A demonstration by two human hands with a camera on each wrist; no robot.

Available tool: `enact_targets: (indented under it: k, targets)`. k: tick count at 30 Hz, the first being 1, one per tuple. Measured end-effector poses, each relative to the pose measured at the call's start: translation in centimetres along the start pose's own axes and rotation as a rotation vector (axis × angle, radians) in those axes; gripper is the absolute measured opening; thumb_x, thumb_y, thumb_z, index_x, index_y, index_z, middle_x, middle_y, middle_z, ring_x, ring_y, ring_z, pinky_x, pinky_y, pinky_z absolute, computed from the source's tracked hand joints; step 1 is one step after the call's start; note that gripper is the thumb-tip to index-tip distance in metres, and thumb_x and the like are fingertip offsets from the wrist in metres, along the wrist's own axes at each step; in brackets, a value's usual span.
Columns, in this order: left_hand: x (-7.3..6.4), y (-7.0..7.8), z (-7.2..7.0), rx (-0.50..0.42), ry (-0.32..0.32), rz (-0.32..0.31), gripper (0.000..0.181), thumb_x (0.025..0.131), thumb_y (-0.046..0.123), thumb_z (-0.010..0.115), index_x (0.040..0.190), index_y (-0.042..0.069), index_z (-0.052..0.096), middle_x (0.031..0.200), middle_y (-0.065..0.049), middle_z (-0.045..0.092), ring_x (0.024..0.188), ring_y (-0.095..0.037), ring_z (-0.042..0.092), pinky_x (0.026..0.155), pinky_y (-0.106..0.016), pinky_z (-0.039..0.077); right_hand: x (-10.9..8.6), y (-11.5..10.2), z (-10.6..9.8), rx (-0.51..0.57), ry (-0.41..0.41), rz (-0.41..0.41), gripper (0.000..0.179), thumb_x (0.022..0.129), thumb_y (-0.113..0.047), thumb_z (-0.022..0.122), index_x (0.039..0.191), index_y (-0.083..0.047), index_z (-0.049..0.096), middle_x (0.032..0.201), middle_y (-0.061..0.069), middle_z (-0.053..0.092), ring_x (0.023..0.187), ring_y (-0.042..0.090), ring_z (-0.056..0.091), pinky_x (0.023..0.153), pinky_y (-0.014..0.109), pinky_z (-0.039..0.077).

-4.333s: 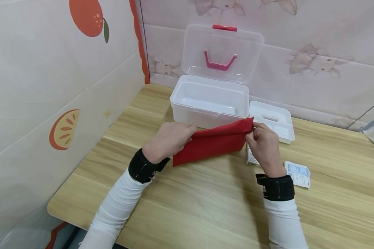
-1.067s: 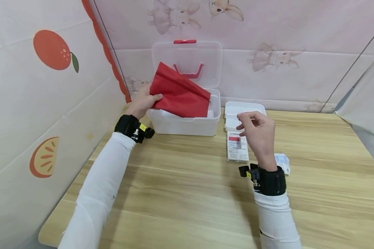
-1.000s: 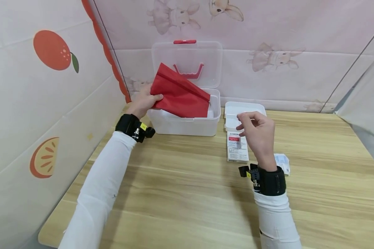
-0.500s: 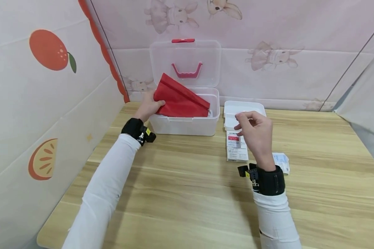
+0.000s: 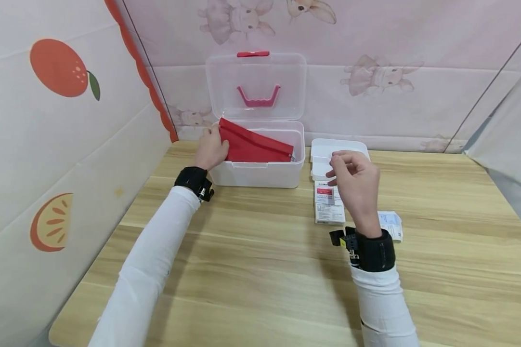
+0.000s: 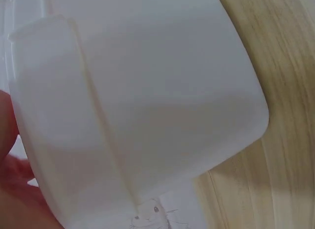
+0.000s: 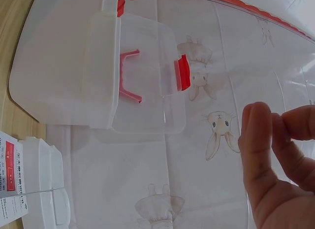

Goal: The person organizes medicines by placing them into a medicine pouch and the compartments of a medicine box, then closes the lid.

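Note:
A red zippered pouch [image 5: 256,147] leans inside the clear plastic box [image 5: 258,174], its upper left corner standing above the rim. My left hand [image 5: 210,148] grips the pouch at its left end, thumb in front, at the box's left side. The left wrist view shows mostly the box's outer wall [image 6: 162,91] with part of the hand [image 6: 17,189] at the edge. My right hand [image 5: 358,185] hovers over the table with loosely curled fingers and holds nothing. In the right wrist view, this hand [image 7: 275,175] is apart from everything.
The box's lid [image 5: 256,72] stands raised against the wall, with its pink handle [image 5: 258,102]. Right of the box lies a white tray [image 5: 321,149]. In front of it are a small printed carton [image 5: 330,212] and a paper packet [image 5: 392,225], on the wooden table [image 5: 260,270].
Both hands held the pouch in front of the box earlier. The right hand let go; the left carried it to the box and has lowered it inside. The right hand stays nearly still lately.

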State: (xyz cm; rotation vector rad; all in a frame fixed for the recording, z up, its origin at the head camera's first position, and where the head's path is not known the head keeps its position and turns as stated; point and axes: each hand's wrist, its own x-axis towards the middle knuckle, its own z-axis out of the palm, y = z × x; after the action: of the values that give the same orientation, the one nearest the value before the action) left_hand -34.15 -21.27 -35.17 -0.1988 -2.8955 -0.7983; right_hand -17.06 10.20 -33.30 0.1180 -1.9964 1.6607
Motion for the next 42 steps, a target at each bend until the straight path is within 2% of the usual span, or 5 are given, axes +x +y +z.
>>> enact_targets:
  k: [10, 18, 31, 36, 42]
  targets:
    - [0.0, 0.2, -0.2, 0.162, -0.194, 0.035, 0.045, 0.107, 0.026, 0.033, 0.123, -0.010, 0.055, 0.107, -0.024, 0.058, 0.104, -0.039, 0.053, 0.091, -0.047, 0.045, 0.1, -0.2, 0.2, -0.011, -0.010, 0.007, 0.024, 0.097, -0.012, 0.058, 0.089, 0.007, 0.070, 0.105, 0.004, 0.067, 0.067, 0.009, 0.066, 0.057, 0.025, 0.057]
    - [0.4, 0.3, -0.3, 0.182, -0.336, 0.025, 0.052, 0.109, 0.032, 0.025, 0.098, -0.004, 0.061, 0.087, -0.016, 0.052, 0.094, -0.034, 0.053, 0.087, -0.043, 0.043, 0.0, -0.1, 0.3, -0.012, -0.022, 0.009, 0.024, 0.097, -0.014, 0.059, 0.090, 0.006, 0.070, 0.104, 0.006, 0.067, 0.067, 0.009, 0.066, 0.058, 0.025, 0.057]
    - [0.6, 1.0, -0.8, 0.229, -0.529, -0.058, 0.060, 0.108, 0.040, 0.024, 0.137, -0.004, 0.053, 0.122, -0.021, 0.054, 0.114, -0.035, 0.049, 0.102, -0.046, 0.038, -0.1, 0.2, 0.5, -0.025, -0.046, 0.002, 0.024, 0.098, -0.015, 0.060, 0.092, 0.006, 0.070, 0.100, 0.014, 0.067, 0.069, 0.016, 0.067, 0.059, 0.027, 0.057]
    - [0.9, 1.4, -1.1, 0.245, -0.606, -0.106, 0.063, 0.107, 0.043, 0.024, 0.150, -0.002, 0.037, 0.154, -0.023, 0.034, 0.141, -0.039, 0.032, 0.117, -0.052, 0.025, -0.1, 0.2, 0.5, -0.040, -0.049, 0.001, 0.024, 0.098, -0.016, 0.060, 0.093, 0.004, 0.071, 0.095, 0.013, 0.067, 0.069, 0.018, 0.067, 0.058, 0.025, 0.056]
    - [1.4, 1.6, -1.3, 0.263, -0.686, -0.126, 0.064, 0.107, 0.042, 0.022, 0.153, -0.001, 0.029, 0.159, -0.022, 0.026, 0.146, -0.039, 0.024, 0.119, -0.051, 0.019, -0.1, 0.2, 0.6, -0.051, -0.056, 0.000, 0.024, 0.098, -0.017, 0.061, 0.095, 0.003, 0.071, 0.090, 0.006, 0.066, 0.066, 0.008, 0.065, 0.057, 0.022, 0.055]
